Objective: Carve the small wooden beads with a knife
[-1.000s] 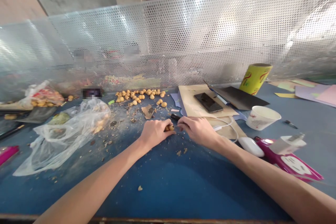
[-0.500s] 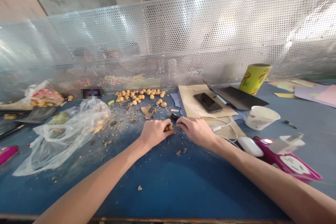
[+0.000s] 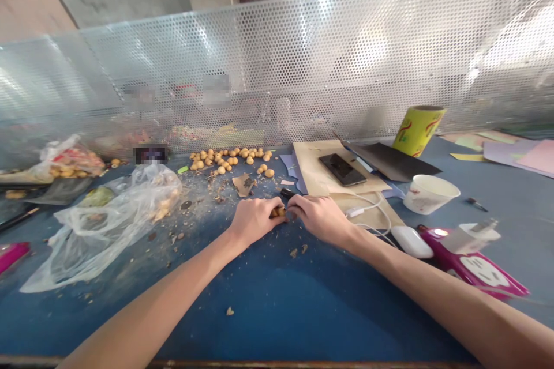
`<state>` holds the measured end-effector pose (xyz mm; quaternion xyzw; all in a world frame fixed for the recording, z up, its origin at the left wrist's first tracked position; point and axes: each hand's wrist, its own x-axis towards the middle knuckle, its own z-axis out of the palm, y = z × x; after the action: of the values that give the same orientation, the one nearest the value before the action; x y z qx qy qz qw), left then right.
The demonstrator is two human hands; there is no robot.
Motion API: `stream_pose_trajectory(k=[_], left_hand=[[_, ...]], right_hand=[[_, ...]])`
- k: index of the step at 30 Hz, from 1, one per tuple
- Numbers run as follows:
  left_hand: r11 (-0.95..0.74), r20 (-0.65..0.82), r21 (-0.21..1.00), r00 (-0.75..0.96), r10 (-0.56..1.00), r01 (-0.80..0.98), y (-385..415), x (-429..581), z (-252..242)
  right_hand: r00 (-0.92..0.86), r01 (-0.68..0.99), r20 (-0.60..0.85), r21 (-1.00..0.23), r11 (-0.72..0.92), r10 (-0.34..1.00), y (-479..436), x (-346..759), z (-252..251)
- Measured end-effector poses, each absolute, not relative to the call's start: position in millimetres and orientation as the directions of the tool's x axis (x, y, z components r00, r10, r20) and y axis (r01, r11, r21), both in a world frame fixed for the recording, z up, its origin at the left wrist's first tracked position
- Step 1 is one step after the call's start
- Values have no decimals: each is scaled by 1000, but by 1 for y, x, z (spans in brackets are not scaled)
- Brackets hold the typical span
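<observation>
"What did the head view show?"

"The left hand (image 3: 255, 220) curled closed around a small tan nut (image 3: 277, 212), held between both hands. The right hand (image 3: 320, 219) seemed closed on a dark-handled tool (image 3: 286, 192), its tip hidden."

"Which step?"

"Apparently close work on that nut. Loose nuts (image 3: 229, 155) lay beyond, on the blue counter (image 3: 303, 311), among crumbs (image 3: 298, 251)."
</observation>
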<state>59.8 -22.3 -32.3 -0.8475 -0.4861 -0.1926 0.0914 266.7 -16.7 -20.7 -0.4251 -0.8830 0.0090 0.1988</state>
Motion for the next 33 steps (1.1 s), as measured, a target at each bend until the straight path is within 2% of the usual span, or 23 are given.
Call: stream_pose_trajectory(k=[17, 26, 33], left_hand=[[-521, 426, 52, 453, 783, 852, -20, 59, -35], [-511, 421, 52, 445, 790, 858, -21, 60, -34], [-502, 427, 30, 443, 788, 865, -21, 61, -34]], right_hand=[[-468, 768, 324, -312, 559, 822, -18, 266, -19], [-480, 747, 311, -345, 568, 820, -19, 267, -16], [-494, 759, 323, -292, 582, 807, -19, 264, -19]])
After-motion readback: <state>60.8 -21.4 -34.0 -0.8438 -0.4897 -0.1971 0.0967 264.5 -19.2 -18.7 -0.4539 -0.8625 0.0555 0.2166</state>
